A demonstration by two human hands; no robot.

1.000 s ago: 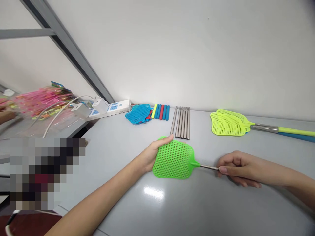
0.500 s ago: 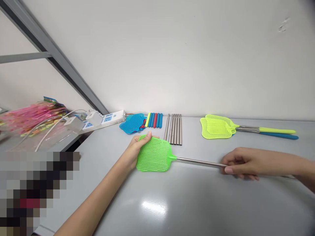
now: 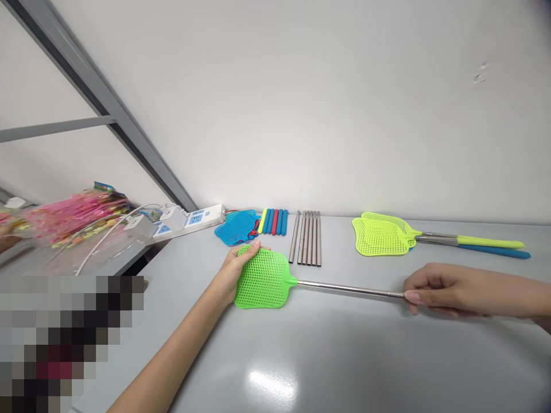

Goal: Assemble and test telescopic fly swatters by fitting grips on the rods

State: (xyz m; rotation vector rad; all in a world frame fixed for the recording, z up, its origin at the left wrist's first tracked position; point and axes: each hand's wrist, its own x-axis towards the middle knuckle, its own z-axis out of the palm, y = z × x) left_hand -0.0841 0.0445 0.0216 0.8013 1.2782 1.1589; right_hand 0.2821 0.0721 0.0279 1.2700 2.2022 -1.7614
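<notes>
A green mesh fly swatter head [image 3: 263,279] lies low over the grey table [image 3: 344,355]. My left hand [image 3: 235,269] grips its left edge, fingers curled over the top corner. A thin telescopic metal rod [image 3: 350,289] runs rightward from the head, drawn out long. My right hand [image 3: 443,289] is closed round the rod's far end, thumb and fingers pinched on it.
Against the wall lie blue swatter heads [image 3: 236,227], coloured handle grips [image 3: 274,221] and several metal rods [image 3: 306,245]. Two assembled yellow-green swatters [image 3: 381,234] lie at the back right. A power strip [image 3: 191,219] and pink packets [image 3: 73,215] sit at left.
The rod has been drawn out much longer: my right hand slid rightward along it while my left hand moved the green head leftward. The camera view also shifted.
</notes>
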